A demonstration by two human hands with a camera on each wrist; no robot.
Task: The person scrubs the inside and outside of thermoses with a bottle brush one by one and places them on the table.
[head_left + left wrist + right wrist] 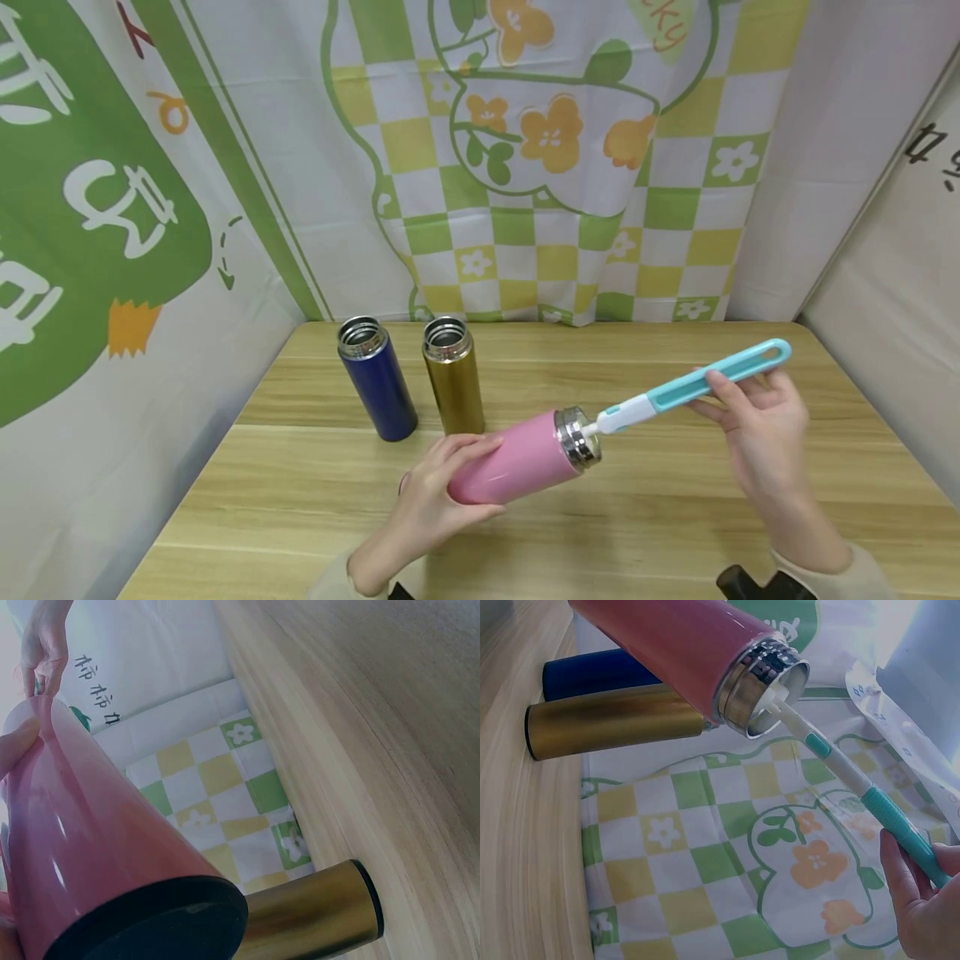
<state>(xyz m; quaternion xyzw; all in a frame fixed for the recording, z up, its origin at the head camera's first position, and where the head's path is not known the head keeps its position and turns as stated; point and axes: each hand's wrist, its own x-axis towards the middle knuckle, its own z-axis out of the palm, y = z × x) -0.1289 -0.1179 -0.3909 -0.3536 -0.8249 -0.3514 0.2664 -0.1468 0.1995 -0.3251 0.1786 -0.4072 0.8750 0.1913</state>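
Observation:
My left hand [442,492] grips the lower part of a pink thermos bottle [517,458], tilted with its steel mouth up and to the right. In the left wrist view the bottle's dark base [157,922] faces the camera. My right hand [765,425] pinches the turquoise handle of a bottle brush [682,387] between thumb and fingers. The brush's white neck [821,746] runs into the bottle's mouth [761,686]; its head is hidden inside.
A blue thermos bottle [378,383] and a gold one [453,379] stand without lids on the wooden table [675,517], behind the left hand. Patterned cloths [540,208] hang at the back and sides of the table.

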